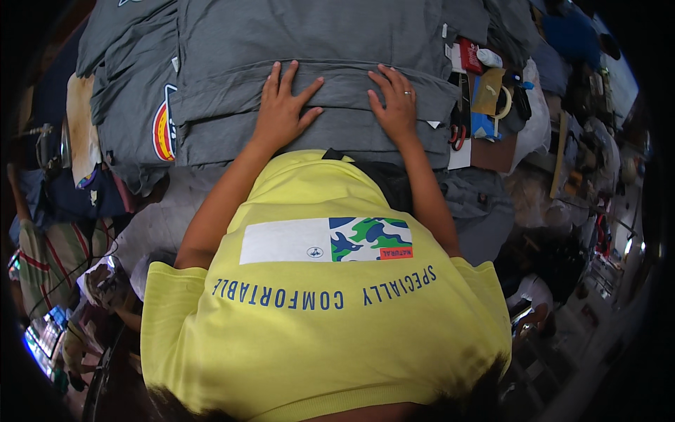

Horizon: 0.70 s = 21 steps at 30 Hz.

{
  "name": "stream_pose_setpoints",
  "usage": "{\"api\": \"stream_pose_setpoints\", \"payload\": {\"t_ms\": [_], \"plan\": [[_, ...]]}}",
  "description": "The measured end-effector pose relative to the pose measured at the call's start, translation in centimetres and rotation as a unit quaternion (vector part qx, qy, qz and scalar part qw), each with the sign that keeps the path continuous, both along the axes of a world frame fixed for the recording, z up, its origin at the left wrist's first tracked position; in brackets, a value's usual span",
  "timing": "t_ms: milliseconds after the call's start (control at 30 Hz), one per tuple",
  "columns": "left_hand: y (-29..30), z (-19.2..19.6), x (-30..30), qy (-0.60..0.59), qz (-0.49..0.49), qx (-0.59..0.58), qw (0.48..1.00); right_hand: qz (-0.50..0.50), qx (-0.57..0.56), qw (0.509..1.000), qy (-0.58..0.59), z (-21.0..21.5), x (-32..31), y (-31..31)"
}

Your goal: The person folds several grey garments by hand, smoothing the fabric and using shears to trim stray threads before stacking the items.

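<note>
A grey T-shirt (316, 32) is spread out in front of me, on top of more grey cloth. My left hand (285, 109) lies flat on its hem with the fingers spread. To the right, my right hand (394, 105) also rests on the fabric, fingers apart, a ring on one of them. Neither hand grips anything. Under the hands the hem area shows folds and layered edges. A small white label (434, 124) sticks out beside my right hand.
More grey shirts (130, 84) lie at the left, one with a round red and yellow print (164, 130). At the right edge are red-handled scissors (458, 136), a tape roll (503, 103), a red box (470, 56) and a white plastic bag (536, 116). Other people sit farther back on both sides.
</note>
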<state>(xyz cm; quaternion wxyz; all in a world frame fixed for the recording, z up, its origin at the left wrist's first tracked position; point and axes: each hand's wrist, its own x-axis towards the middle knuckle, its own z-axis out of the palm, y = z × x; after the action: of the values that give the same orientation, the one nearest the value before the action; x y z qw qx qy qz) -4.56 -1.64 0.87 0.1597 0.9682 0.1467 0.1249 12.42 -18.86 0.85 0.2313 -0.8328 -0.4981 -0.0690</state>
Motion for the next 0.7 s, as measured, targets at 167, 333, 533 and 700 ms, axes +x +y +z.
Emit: {"api": "stream_pose_setpoints", "payload": {"t_ms": [167, 333, 533, 700], "plan": [[-0.3, 0.2, 0.2, 0.009, 0.013, 0.014, 1.000, 0.023, -0.049, 0.996, -0.075, 0.1, 0.1, -0.7], [-0.4, 0.1, 0.2, -0.004, 0.014, 0.022, 1.000, -0.006, -0.088, 0.991, -0.100, 0.6, 0.1, -3.6], [-0.6, 0.2, 0.4, -0.007, 0.011, 0.032, 0.999, -0.157, -0.088, 0.973, -0.145, 0.4, 2.3, -8.1], [-0.7, 0.3, 0.3, -0.005, 0.013, 0.029, 0.999, -0.209, -0.048, 0.974, -0.077, 0.6, 3.2, -10.0]]}}
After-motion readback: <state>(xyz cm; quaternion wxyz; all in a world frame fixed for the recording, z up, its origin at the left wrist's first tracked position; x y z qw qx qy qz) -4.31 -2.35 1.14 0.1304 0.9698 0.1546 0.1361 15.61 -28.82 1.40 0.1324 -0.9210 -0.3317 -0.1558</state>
